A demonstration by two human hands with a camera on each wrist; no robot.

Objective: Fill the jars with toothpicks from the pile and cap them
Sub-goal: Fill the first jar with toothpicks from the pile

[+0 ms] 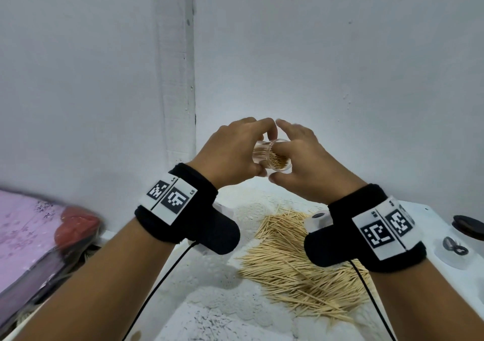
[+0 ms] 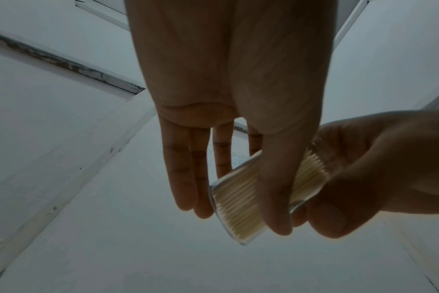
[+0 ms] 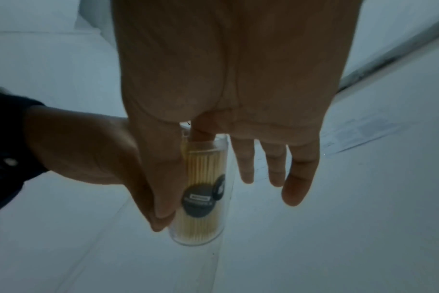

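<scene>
My left hand [image 1: 230, 155] holds the clear jar [image 1: 271, 157] tilted in the air above the table [image 1: 209, 301], thumb on one side and the forefinger curled behind it; the other fingers [image 2: 186, 178] hang straight. The jar is packed with toothpicks and uncapped. My right hand [image 1: 298, 157] rests at its open mouth, forefinger [image 3: 201, 132] dipped into the rim, thumb along the wall, remaining fingers loose, gripping nothing. The pile [image 1: 293, 262] lies below on the table. Risks, as I judge them: the tilted, open mouth may spill toothpicks; a two-point hold on smooth plastic may slip; pressing the points may prick the fingertip.
</scene>
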